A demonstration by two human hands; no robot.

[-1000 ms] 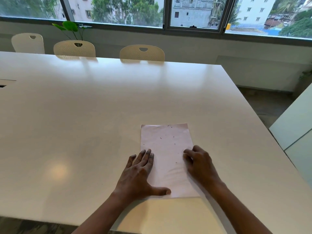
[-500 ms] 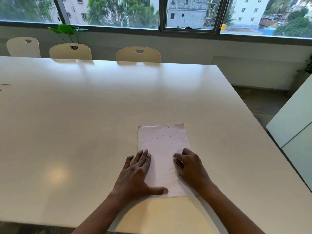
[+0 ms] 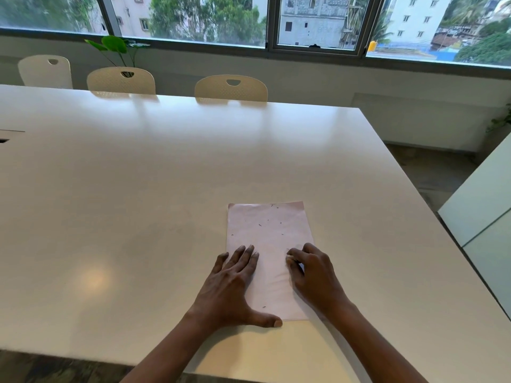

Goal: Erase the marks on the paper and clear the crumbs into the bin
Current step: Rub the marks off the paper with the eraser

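Paper (image 3: pixel 269 244), a pale pink sheet, lies flat on the white table (image 3: pixel 138 203), lower centre of the frame, long side running away from the viewer.

Right hand (image 3: pixel 315 275): fingers curled, tips down on the sheet's right side about halfway along. They pinch a small object (image 3: pixel 302 268) against the thumb. Only a sliver of blue shows between the fingers, so I cannot tell what it is. The wrist and forearm run off to the lower right.

Left hand (image 3: pixel 231 288): flat and spread, nothing held. The straight fingers press on the sheet's left side. The thumb is stretched out sideways along the near edge, its tip at the sheet's lower margin. The heel of the palm sits on bare table just left of the paper.

Crumbs (image 3: pixel 272 223) — thin dark flecks, scattered loosely over the far half of the sheet, and one lone fleck near the bottom edge between the two hands.

Farther out, the tabletop is glossy and a soft light patch reflects at lower left. Three cream chairs (image 3: pixel 231 88) are pushed in along the far edge. A green plant (image 3: pixel 116 45) stands behind the middle chair, upper left. A window (image 3: pixel 193 17) spans the top of the frame, with trees and buildings outside. A white panel (image 3: pixel 484 203) cuts in at the right edge.
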